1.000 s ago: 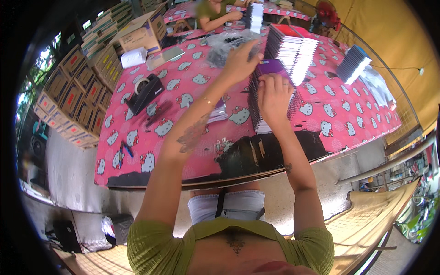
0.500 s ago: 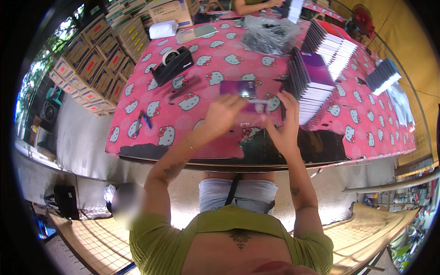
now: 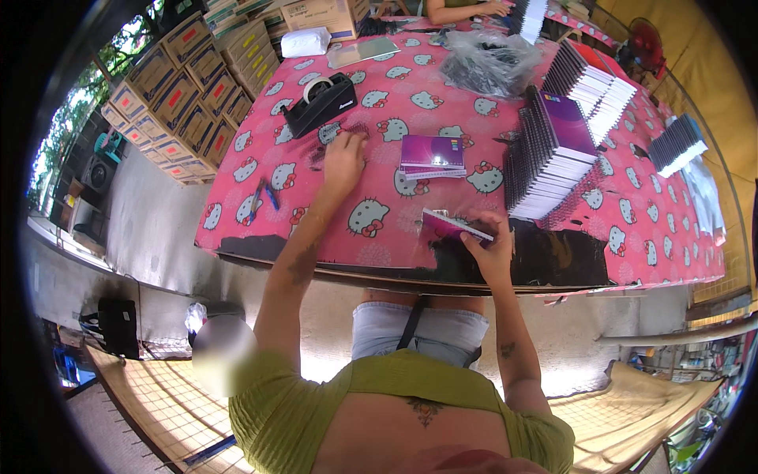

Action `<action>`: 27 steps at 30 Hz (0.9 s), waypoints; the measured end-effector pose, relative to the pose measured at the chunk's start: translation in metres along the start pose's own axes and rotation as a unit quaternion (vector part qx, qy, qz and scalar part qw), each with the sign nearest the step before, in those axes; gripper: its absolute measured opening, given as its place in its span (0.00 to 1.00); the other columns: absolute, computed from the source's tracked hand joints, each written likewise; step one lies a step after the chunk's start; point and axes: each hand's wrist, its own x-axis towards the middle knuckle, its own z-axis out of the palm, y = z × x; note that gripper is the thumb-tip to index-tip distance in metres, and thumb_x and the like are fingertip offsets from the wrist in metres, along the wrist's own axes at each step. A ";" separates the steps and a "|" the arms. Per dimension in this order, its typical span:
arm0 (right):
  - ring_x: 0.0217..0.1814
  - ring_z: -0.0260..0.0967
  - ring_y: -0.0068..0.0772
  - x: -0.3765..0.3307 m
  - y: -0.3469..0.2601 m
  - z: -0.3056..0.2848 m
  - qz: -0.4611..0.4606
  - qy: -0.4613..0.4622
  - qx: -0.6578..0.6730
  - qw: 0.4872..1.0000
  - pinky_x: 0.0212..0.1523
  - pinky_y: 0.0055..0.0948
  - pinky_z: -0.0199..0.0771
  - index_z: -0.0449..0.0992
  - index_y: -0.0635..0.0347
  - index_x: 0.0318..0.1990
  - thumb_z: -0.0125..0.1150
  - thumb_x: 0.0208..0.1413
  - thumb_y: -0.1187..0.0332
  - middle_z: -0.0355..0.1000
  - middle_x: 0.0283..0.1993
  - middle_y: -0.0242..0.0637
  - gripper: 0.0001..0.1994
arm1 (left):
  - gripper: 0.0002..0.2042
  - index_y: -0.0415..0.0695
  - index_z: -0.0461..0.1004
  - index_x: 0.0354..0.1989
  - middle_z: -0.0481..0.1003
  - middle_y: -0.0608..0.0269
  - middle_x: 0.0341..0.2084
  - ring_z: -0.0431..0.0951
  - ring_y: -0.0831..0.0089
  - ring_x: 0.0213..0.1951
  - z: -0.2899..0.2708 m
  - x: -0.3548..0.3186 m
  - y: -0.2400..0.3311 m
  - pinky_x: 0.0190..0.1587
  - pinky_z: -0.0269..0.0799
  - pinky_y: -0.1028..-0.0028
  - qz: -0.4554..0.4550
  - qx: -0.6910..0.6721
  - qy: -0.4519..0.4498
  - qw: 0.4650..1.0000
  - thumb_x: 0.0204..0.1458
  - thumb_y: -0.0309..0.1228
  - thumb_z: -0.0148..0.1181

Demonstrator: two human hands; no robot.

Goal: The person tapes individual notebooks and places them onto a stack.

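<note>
My right hand [image 3: 491, 241] grips a small purple-covered notebook [image 3: 456, 227] by its right end, tilted above the table's front edge, thumb on the cover. My left hand [image 3: 345, 162] has reached out to a dark patch of thin black strands [image 3: 316, 148] near the tape dispenser [image 3: 322, 105]. Its fingers are curled down; whatever they pinch is too small to make out. Between the hands and slightly farther off lie a couple of purple notebooks [image 3: 433, 152], one on another. To the right stands a tall stack of spiral-bound purple notebooks [image 3: 551, 158].
Two pens [image 3: 264, 197] lie at the left of the pink-covered table [image 3: 371, 253]. Farther back are a clear plastic bag with dark contents [image 3: 491, 67] and more notebook stacks [image 3: 588, 87]. Cartons [image 3: 178, 103] are piled on the left. A co-worker's arm [image 3: 470, 11] shows at the far side.
My hands have moved apart: the left swung out to the dark strands, while the right drew a notebook toward the front edge. The view has shifted slightly.
</note>
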 end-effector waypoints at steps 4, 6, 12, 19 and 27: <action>0.51 0.73 0.25 0.004 -0.001 -0.003 0.060 -0.104 -0.063 0.991 0.54 0.25 0.70 0.77 0.66 0.52 0.65 0.58 0.76 0.78 0.49 0.37 0.14 | 0.10 0.46 0.77 0.47 0.73 0.55 0.35 0.77 0.51 0.34 -0.016 -0.013 0.001 0.35 0.73 0.56 -0.045 -0.010 -0.096 0.994 0.57 0.28 0.58; 0.52 0.72 0.24 0.009 0.003 -0.006 0.068 -0.118 -0.018 0.991 0.54 0.24 0.69 0.78 0.67 0.52 0.63 0.59 0.76 0.78 0.50 0.37 0.13 | 0.10 0.46 0.77 0.47 0.73 0.55 0.34 0.76 0.51 0.33 -0.030 -0.010 0.024 0.33 0.72 0.58 -0.053 -0.083 -0.030 0.995 0.57 0.26 0.58; 0.50 0.72 0.24 0.012 0.004 -0.010 0.063 -0.135 -0.021 0.989 0.53 0.24 0.70 0.78 0.67 0.53 0.63 0.59 0.76 0.78 0.49 0.38 0.14 | 0.11 0.44 0.81 0.46 0.75 0.57 0.27 0.75 0.64 0.25 -0.093 -0.033 0.129 0.28 0.69 0.69 -0.067 -0.314 -0.152 0.935 0.55 0.26 0.62; 0.48 0.71 0.23 0.012 0.003 -0.010 0.069 -0.142 -0.029 0.987 0.52 0.23 0.69 0.77 0.68 0.52 0.63 0.59 0.76 0.78 0.45 0.37 0.14 | 0.11 0.42 0.81 0.46 0.74 0.59 0.26 0.72 0.69 0.23 -0.079 -0.043 0.125 0.28 0.68 0.72 -0.099 -0.329 -0.158 0.926 0.56 0.26 0.64; 0.46 0.71 0.21 0.014 0.002 -0.011 0.080 -0.151 -0.018 0.985 0.50 0.22 0.69 0.78 0.67 0.51 0.64 0.58 0.77 0.77 0.43 0.34 0.13 | 0.11 0.42 0.78 0.46 0.75 0.56 0.31 0.76 0.63 0.31 -0.071 -0.015 0.108 0.34 0.70 0.68 0.006 -0.313 -0.237 0.920 0.57 0.30 0.63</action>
